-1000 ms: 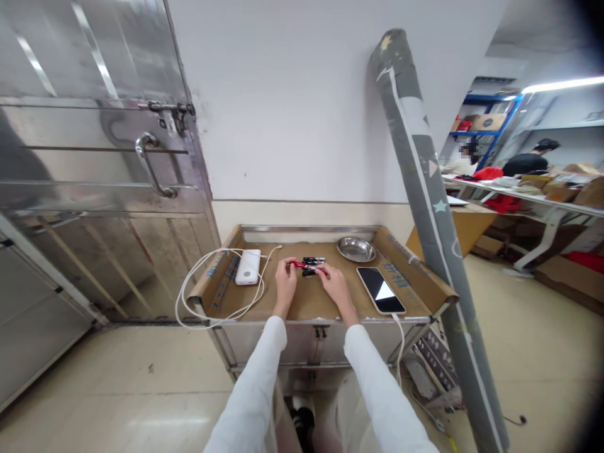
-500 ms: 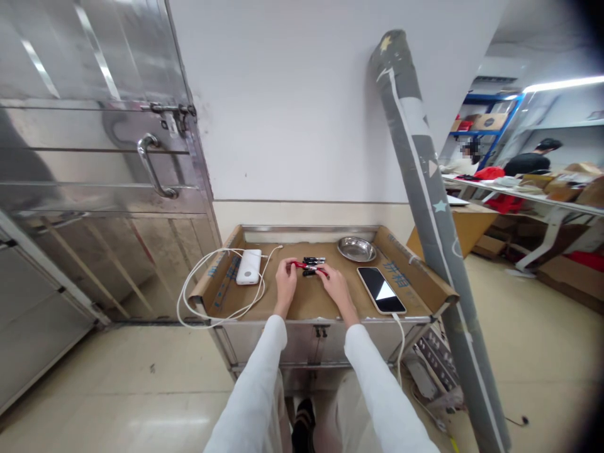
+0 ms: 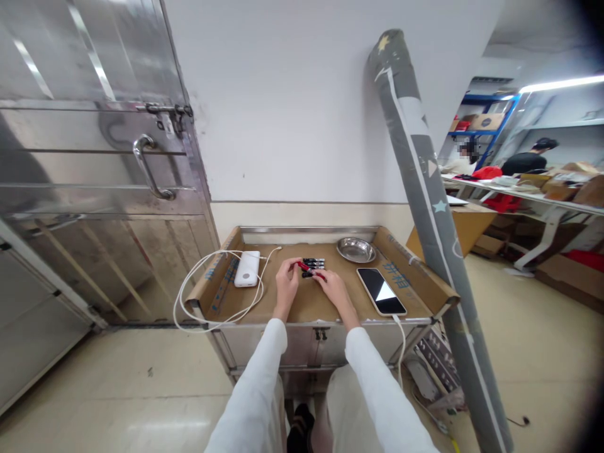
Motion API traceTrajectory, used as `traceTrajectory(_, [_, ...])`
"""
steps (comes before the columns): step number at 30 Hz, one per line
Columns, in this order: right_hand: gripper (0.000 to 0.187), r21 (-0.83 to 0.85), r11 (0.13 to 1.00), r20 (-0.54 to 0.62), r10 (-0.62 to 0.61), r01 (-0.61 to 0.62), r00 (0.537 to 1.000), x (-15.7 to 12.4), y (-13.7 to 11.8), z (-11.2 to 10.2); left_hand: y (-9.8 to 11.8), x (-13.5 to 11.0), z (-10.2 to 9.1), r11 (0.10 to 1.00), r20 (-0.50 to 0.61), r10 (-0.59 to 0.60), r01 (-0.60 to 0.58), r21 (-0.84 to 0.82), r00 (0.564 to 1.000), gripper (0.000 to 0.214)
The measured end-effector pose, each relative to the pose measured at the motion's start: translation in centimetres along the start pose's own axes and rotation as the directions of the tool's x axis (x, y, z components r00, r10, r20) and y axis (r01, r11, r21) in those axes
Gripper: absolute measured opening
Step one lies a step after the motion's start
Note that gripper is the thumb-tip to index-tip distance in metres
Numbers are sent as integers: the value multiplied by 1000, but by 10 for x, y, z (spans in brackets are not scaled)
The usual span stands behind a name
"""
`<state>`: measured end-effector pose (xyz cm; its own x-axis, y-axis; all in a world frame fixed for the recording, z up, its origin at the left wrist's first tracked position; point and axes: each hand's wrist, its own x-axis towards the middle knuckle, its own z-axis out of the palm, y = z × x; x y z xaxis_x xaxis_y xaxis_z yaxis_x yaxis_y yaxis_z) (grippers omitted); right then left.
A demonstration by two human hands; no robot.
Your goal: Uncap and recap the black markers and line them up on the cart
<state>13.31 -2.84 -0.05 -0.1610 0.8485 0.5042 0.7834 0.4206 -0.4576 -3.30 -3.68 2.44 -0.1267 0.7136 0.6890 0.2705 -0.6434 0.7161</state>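
Note:
My left hand [image 3: 287, 280] is closed, its fingertips pinching one red end of a red marker [image 3: 303, 267]. My right hand [image 3: 336, 290] is closed too, with red showing at its fingertips on the marker's other side. Whether the marker is in one piece or its cap is apart from its body, I cannot tell. Just behind and beneath it, several black markers [image 3: 313, 260] lie side by side on the cardboard-lined tabletop [image 3: 283, 309], partly covered by the hands and the red marker.
A white power bank [image 3: 246, 268] with a looped white cable [image 3: 182, 286] lies at left. At right are a round metal dish [image 3: 356, 250] and a phone [image 3: 381, 291] plugged into a cable. A long grey roll [image 3: 425, 170] leans on the wall. Two people sit far right.
The red marker was nearly level between both hands; its left part now slants down to the right. My hands have drawn slightly closer together.

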Motion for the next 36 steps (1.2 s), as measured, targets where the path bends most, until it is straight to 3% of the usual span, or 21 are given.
traceTrajectory(9, [25, 63, 998, -17, -24, 25, 1000, -2, -3, -3, -3, 0, 1, 999, -108, -31, 34, 21, 994, 24])
traceTrajectory(15, [29, -70, 995, -36, 64, -66, 997, -4, -6, -7, -9, -1, 1, 997, -143, -68, 72, 20, 987, 23])
traceTrajectory(17, [31, -142, 983, -77, 107, -117, 991, -4, -4, -8, -11, -3, 2, 997, -96, -72, 74, 13, 993, 21])
traceTrajectory(21, [34, -274, 944, -112, 157, -183, 981, -4, -4, -11, -14, -6, 2, 998, 107, -56, 52, 40, 993, 19])
traceTrajectory(24, [33, -323, 928, -94, 164, -186, 982, -3, -6, -12, -15, -8, 2, 995, 149, -58, 44, 94, 987, 19])
traceTrajectory(31, [34, -274, 923, -164, 233, -271, 959, -7, -4, -15, -13, -8, -5, 987, 124, -79, 60, 149, 989, 20])
traceTrajectory(36, [35, -238, 931, -182, 237, -276, 954, -9, -6, -17, -14, -10, -2, 982, 341, -72, 7, 187, 937, 18])
